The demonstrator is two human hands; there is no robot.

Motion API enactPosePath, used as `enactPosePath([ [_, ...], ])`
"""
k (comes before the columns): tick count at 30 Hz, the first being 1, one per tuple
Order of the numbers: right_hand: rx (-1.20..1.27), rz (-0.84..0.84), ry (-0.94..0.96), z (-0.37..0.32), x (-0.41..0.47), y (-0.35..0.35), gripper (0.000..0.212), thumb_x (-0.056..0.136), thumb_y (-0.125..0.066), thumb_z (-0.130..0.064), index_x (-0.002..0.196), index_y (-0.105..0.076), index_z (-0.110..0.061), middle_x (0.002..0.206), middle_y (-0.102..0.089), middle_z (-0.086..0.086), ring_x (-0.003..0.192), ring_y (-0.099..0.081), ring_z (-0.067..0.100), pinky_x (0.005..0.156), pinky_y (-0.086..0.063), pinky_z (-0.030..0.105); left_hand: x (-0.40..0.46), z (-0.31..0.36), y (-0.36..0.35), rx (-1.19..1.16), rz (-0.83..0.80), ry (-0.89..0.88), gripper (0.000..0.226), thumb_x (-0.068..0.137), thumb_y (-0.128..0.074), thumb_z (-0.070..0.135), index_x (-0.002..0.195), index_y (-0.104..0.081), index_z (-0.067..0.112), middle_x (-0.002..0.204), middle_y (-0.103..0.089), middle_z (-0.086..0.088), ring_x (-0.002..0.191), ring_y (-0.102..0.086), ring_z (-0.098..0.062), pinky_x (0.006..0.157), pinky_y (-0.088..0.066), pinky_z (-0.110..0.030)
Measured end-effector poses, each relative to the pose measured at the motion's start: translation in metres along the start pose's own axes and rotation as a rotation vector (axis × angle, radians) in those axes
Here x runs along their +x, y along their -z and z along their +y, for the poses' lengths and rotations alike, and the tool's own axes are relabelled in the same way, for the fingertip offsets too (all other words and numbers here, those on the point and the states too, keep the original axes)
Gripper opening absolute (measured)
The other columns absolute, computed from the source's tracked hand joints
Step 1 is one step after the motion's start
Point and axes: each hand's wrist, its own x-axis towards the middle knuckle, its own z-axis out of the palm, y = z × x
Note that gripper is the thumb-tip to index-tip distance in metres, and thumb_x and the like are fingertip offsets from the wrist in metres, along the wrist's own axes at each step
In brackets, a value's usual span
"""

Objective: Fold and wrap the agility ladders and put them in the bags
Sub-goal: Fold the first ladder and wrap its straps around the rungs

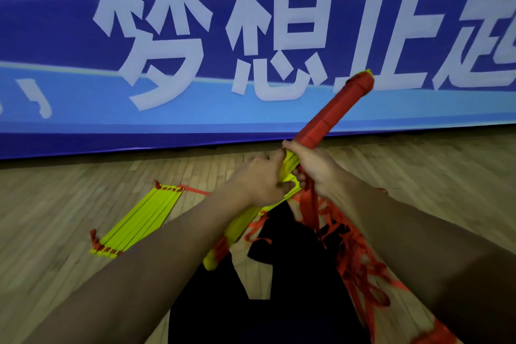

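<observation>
Nearest to the person, a black cloth bag (279, 288) lies on the wooden plank floor (55, 204), with a loose tangle of red webbing strap (360, 265) trailing over it and along its right side. Above it, both hands are busy on the bundle of yellow plastic ladder rungs wound in red strap (333, 112), raised off the floor and tilted up to the right. The right hand (314, 169) is clenched round its lower end; the left hand (261, 181) pinches the bare yellow rung ends just beside it. To wrap it well, I'd say keep the strap taut, lay each turn snug against the last, and hold the rungs squared so none slip. Further left, a second flat stack of yellow rungs (136, 220) rests on the floor, not yet wrapped. Beyond stands a blue banner (55, 22) with big white characters.
</observation>
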Motion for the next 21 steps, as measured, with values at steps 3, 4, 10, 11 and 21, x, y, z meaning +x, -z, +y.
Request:
enactPosePath([
  [3, 0.078, -0.072, 0.082, -0.002, -0.001, 0.005, 0.040, 0.088, -0.066, -0.047, 0.065, -0.061, -0.015, 0.047, -0.045, 0.003, 0.036, -0.036, 0.014, 0.040, -0.030, 0.020, -0.007, -0.007, 0.018, -0.901, -0.226, 0.155, 0.044, 0.093, -0.066, 0.034, 0.132, -0.049, 0.022, 0.102, -0.068, 0.004, 0.084, -0.067, -0.012, 0.070, -0.052, -0.026],
  [4, 0.090, -0.119, 0.114, -0.002, -0.002, 0.007, 0.042, 0.089, -0.065, -0.049, 0.067, -0.063, -0.014, 0.048, -0.046, 0.004, 0.037, -0.038, 0.015, 0.039, -0.032, 0.021, -0.010, -0.008, 0.021, -1.104, -0.352, 0.230, 0.028, 0.094, -0.063, 0.031, 0.120, -0.056, 0.021, 0.091, -0.065, 0.003, 0.073, -0.065, -0.014, 0.062, -0.050, -0.028],
  [10, -0.110, -0.518, 0.049, 0.001, -0.011, 0.032, 0.043, 0.089, -0.052, -0.046, 0.086, -0.062, -0.004, 0.060, -0.065, 0.009, 0.046, -0.061, 0.015, 0.046, -0.050, 0.023, -0.013, -0.020, 0.023, -1.149, -0.319, 0.225, 0.015, 0.088, -0.069, 0.014, 0.102, -0.063, 0.013, 0.068, -0.059, -0.006, 0.043, -0.052, -0.018, 0.044, -0.044, -0.023],
  [11, -0.175, -0.545, 0.029, 0.001, -0.012, 0.037, 0.035, 0.095, -0.051, -0.036, 0.087, -0.060, -0.003, 0.062, -0.066, 0.009, 0.048, -0.063, 0.015, 0.046, -0.051, 0.023, -0.012, -0.022, 0.025, -1.107, -0.298, 0.234, 0.015, 0.087, -0.071, 0.011, 0.100, -0.064, 0.013, 0.067, -0.061, -0.006, 0.042, -0.054, -0.018, 0.043, -0.045, -0.023],
  [21, -0.185, -0.465, 0.028, 0.000, -0.011, 0.028, 0.014, 0.101, -0.051, -0.014, 0.092, -0.060, -0.009, 0.054, -0.064, -0.002, 0.040, -0.056, 0.011, 0.040, -0.045, 0.019, 0.006, -0.023, 0.012, -0.552, -0.091, 0.236, 0.061, 0.068, -0.087, 0.027, 0.116, -0.050, 0.020, 0.107, -0.067, -0.005, 0.089, -0.069, -0.027, 0.081, -0.058, -0.044],
])
